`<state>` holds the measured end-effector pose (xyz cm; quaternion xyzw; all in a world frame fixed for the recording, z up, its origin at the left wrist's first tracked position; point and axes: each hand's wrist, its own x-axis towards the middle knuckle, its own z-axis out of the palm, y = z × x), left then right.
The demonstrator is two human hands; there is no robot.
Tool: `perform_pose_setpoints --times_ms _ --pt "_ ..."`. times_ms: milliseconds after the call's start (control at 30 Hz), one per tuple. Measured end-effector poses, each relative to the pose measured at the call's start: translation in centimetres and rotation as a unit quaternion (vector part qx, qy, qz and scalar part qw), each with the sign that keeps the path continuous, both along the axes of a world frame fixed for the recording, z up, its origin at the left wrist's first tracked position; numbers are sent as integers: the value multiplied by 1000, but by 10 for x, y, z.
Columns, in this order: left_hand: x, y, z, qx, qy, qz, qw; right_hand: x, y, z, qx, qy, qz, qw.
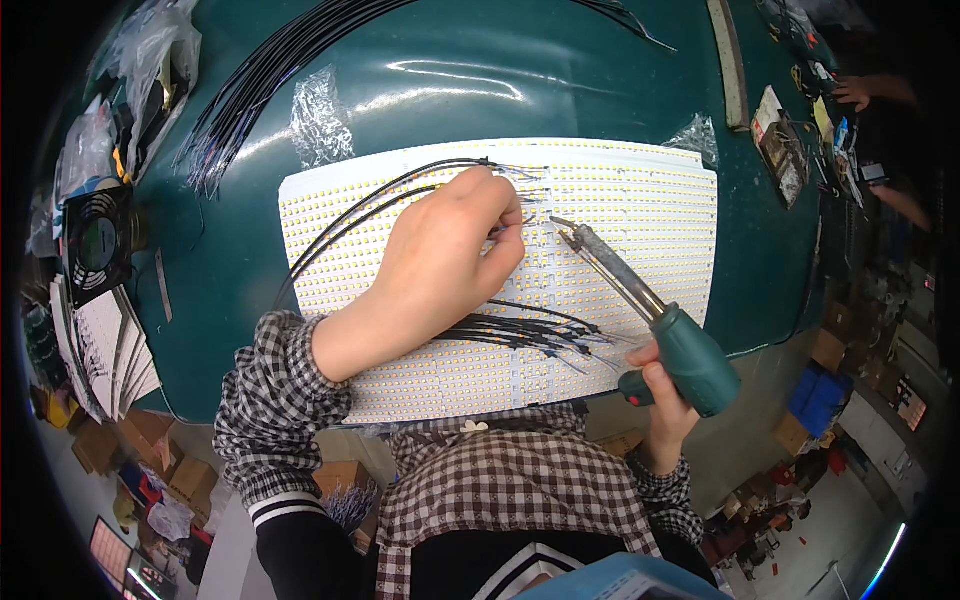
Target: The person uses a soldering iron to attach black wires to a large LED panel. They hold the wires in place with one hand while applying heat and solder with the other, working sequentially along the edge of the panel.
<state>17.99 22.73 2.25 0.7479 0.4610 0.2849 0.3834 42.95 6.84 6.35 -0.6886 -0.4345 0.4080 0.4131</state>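
Observation:
A white LED board [640, 240] with rows of small yellow LEDs lies on the table in front of me. My left hand [445, 250] is over its middle, fingers pinched on a thin wire [526, 223] whose bare end points toward the board's central strip. A soldering gun [695, 360] with a green handle is gripped in my right hand [665, 405], its tip just right of that wire end; whether it touches the board I cannot tell. Black cables [375, 195] run from the board's centre to the left. Another bundle of black wires [500, 332] lies across the board below my left wrist.
The table is green [620, 90]. At the far left lies a long bundle of black cables [270, 70]. A black fan [98, 240] and a stack of white boards [110, 350] sit at the left edge. On the right, another person's hand [853, 93] is near assorted tools.

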Motion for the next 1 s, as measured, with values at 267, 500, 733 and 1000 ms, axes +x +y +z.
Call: perform_pose_setpoints --times_ms 267,500,733,1000 --pt "-2 4 9 -69 -47 -3 997 -2 2 0 5 63 -47 997" --pt "3 9 5 -39 9 -14 999 5 0 -3 37 120 -33 991" --pt "4 9 6 -69 -46 -3 997 4 0 -4 17 61 -29 998" --pt "2 16 6 -34 -18 -34 999 10 1 -4 36 67 4 997"
